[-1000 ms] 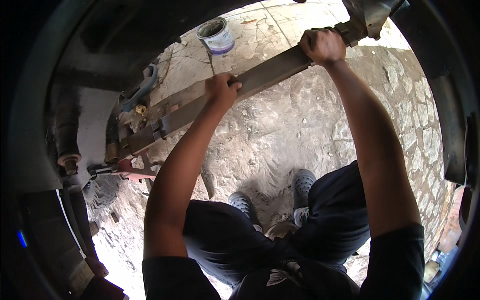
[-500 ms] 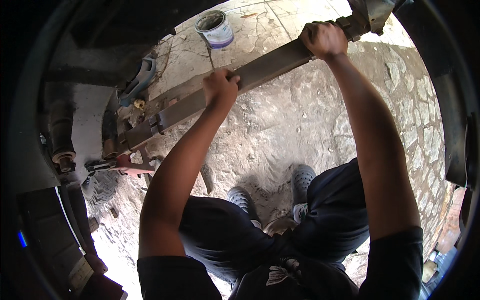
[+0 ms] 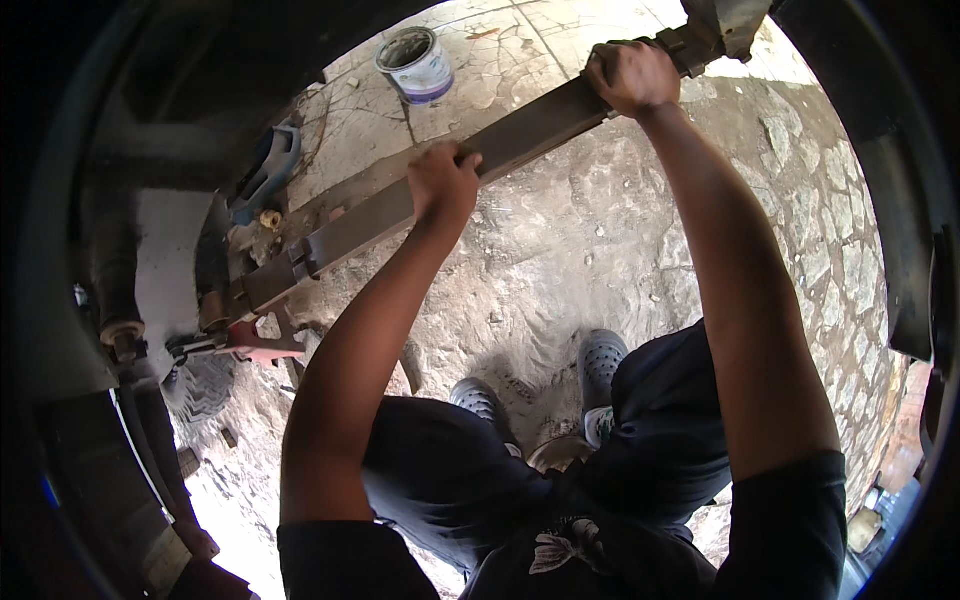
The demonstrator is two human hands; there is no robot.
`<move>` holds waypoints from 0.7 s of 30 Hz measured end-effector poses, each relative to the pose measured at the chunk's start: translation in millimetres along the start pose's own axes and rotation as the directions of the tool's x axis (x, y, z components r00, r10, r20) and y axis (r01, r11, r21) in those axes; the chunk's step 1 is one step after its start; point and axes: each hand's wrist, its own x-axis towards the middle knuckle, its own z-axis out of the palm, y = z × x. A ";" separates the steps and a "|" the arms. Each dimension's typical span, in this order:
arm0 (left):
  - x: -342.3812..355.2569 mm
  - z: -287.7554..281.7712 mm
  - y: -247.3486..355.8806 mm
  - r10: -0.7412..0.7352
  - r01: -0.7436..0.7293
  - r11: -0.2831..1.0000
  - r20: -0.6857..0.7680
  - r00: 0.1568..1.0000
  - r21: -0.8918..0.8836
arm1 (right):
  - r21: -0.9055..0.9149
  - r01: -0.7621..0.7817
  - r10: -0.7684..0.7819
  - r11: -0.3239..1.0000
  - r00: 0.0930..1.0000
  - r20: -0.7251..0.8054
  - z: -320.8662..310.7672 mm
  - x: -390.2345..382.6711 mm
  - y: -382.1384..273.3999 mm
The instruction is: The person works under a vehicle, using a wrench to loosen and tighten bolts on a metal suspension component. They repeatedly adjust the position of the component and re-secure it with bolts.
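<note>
A long dark metal leaf spring (image 3: 545, 122) runs on a slant from the lower left to the upper right, with metal clamps around it near both ends. My right hand (image 3: 637, 78) is closed over its upper right part, close to a clamp. Around its middle, my left hand (image 3: 442, 185) is closed on the bar with the knuckles up; its fingertips are hidden on the far side. Both arms are stretched forward.
Beyond the bar, an open paint can (image 3: 416, 68) stands on cracked tiles. A blue-grey curved object (image 3: 268, 172) and a small brass-coloured piece (image 3: 270, 219) lie at left. Near the bar's left end is a red metal piece (image 3: 262, 345). Dark vehicle parts frame both sides.
The view has shifted slightly, so the can and the bar appear a little further left. Both hands stay closed on the leaf spring, with little visible movement.
</note>
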 end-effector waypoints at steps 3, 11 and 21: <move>-18.6 -10.4 -4.8 0.045 -0.037 0.990 0.054 0.998 -0.138 | -0.007 0.027 -0.027 1.000 0.999 -0.035 16.8 4.8 1.0; 35.8 7.8 24.0 -0.014 0.011 0.996 -0.040 0.999 -0.089 | 0.057 0.000 0.002 0.998 0.999 -0.048 10.3 1.5 -7.4; -17.8 -1.6 8.7 0.187 -0.169 0.952 0.050 0.981 -0.256 | 0.026 0.050 -0.049 0.998 0.997 -0.058 2.3 -2.9 -5.8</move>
